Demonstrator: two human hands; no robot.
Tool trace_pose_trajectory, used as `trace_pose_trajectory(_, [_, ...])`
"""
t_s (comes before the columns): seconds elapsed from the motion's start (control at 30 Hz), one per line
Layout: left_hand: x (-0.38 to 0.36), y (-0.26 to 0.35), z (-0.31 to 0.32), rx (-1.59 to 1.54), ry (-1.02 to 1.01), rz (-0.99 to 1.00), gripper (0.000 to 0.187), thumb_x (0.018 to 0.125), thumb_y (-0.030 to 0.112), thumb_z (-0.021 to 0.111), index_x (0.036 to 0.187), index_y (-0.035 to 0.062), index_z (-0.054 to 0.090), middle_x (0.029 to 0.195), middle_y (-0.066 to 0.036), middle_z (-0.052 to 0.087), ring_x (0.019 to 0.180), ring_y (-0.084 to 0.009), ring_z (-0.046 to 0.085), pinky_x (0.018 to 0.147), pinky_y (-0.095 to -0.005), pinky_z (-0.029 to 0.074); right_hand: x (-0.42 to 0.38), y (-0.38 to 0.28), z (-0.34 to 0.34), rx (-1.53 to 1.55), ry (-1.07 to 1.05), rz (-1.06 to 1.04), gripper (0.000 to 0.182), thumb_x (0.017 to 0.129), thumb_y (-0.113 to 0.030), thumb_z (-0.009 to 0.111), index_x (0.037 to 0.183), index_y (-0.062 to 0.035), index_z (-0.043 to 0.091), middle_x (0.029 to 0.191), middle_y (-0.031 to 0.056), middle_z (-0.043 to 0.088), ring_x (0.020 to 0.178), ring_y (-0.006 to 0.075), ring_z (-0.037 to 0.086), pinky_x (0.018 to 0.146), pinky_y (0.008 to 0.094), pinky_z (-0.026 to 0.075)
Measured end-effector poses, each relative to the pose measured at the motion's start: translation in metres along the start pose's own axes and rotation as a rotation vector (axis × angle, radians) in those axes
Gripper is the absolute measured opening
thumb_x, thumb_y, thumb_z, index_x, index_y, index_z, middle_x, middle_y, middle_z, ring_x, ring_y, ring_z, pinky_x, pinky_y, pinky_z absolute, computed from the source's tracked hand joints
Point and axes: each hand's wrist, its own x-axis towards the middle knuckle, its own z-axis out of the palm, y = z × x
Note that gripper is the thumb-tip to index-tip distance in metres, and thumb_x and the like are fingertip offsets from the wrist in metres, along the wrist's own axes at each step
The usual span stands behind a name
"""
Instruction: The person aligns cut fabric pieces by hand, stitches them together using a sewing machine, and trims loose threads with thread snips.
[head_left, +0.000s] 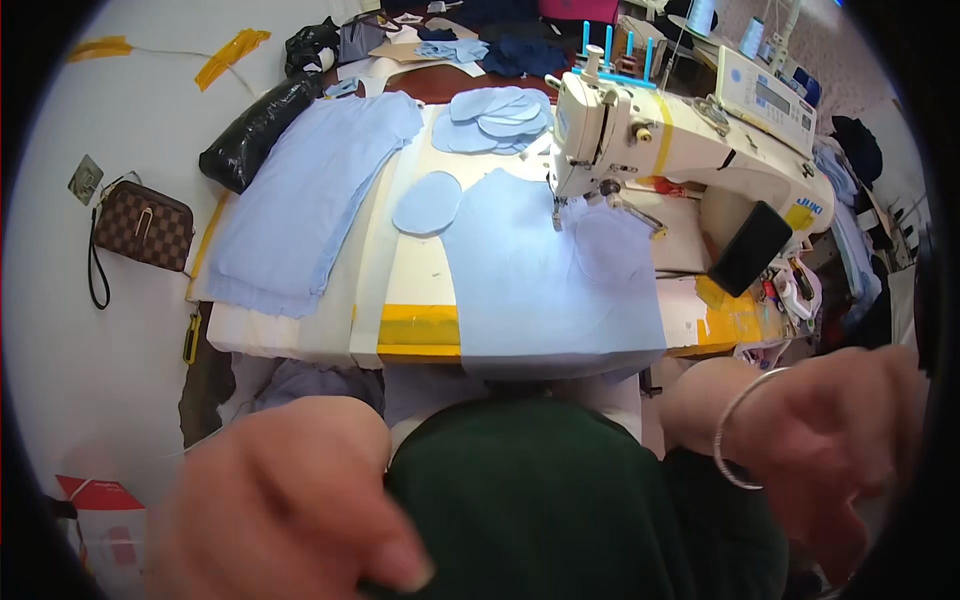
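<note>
Both hands are low in the view, close to the camera and blurred. My left hand (pixel 290 500) is at the bottom left, its thumb against the edge of a dark green cloth (pixel 540 500) over my lap. My right hand (pixel 850 450) is at the bottom right with a silver bangle (pixel 740 430) on the wrist and its fingers curled downward beside the same cloth. Whether either hand grips the cloth is unclear. On the table ahead, a light blue fabric panel (pixel 550 280) lies under the needle of a white sewing machine (pixel 680 140).
A stack of light blue fabric (pixel 310 190) lies at the table's left, with an oval piece (pixel 428 203) and several oval pieces (pixel 495 118) further back. A black phone (pixel 750 248) leans on the machine. A brown checked purse (pixel 145 225) and a black bag (pixel 255 130) are on the left.
</note>
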Motion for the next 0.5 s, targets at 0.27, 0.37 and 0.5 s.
trace_pose_trajectory(0.27, [0.006, 0.013, 0.034, 0.054, 0.203, 0.272, 0.031, 0.091, 0.043, 0.064, 0.112, 0.0215, 0.065, 0.112, 0.003, 0.062, 0.108, -0.0184, 0.052, 0.093, -0.0481, 0.038, -0.097, -0.119, -0.088, -0.143, 0.029, -0.036, 0.016, 0.093, -0.031, 0.058, 0.096, -0.0153, 0.062, 0.098, 0.0043, 0.061, 0.098, 0.0260, 0.058, 0.093, 0.0458, 0.039])
trace_pose_trajectory(0.37, [0.002, 0.035, 0.033, 0.060, 0.177, 0.266, 0.031, 0.091, 0.043, 0.064, 0.112, 0.0211, 0.065, 0.112, 0.003, 0.062, 0.108, -0.0189, 0.053, 0.093, -0.0484, 0.038, -0.214, -0.235, -0.167, -0.231, 0.065, -0.090, 0.019, 0.093, -0.034, 0.056, 0.094, -0.0155, 0.061, 0.097, 0.0045, 0.061, 0.100, 0.0267, 0.058, 0.096, 0.0473, 0.036])
trace_pose_trajectory(0.5, [-0.004, 0.062, 0.036, 0.096, 0.153, 0.268, 0.030, 0.091, 0.042, 0.063, 0.112, 0.0204, 0.065, 0.112, 0.001, 0.062, 0.107, -0.0197, 0.053, 0.093, -0.0489, 0.039, -0.191, -0.204, -0.167, -0.331, 0.091, -0.158, 0.023, 0.093, -0.037, 0.054, 0.091, -0.0158, 0.061, 0.094, 0.0047, 0.061, 0.103, 0.0277, 0.057, 0.099, 0.0493, 0.032])
